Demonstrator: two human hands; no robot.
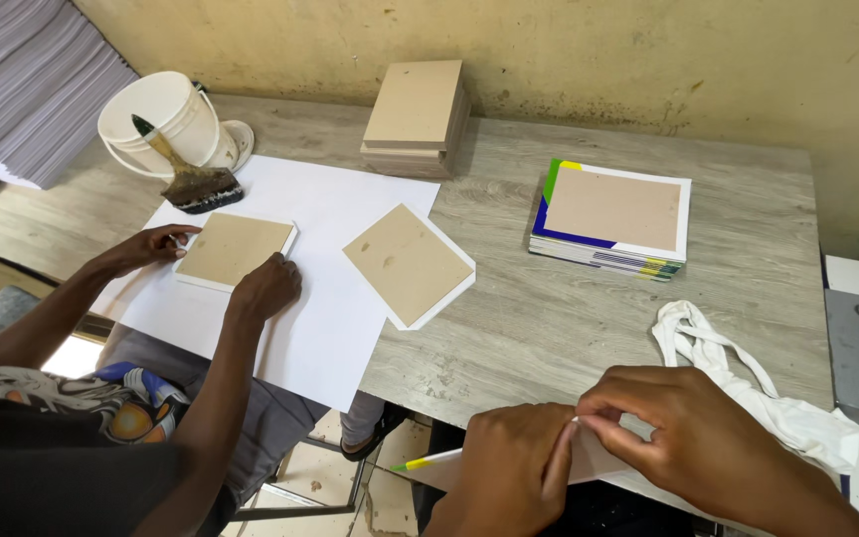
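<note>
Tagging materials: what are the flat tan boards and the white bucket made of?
Flat tan boards: likely greyboard or thin fibreboard; matte, speckled faces, stacked rigid and flat. White bucket: probably plastic; smooth, slightly glossy wall, thin wire handle.

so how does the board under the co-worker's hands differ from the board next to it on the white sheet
The held board lies almost square to the co-worker's edge of the table; the loose board is turned like a diamond. The co-worker's hands rest on the held board's edges; nothing touches the loose board. Both are tan boards on white backing, lying flat on the big white sheet.
</note>
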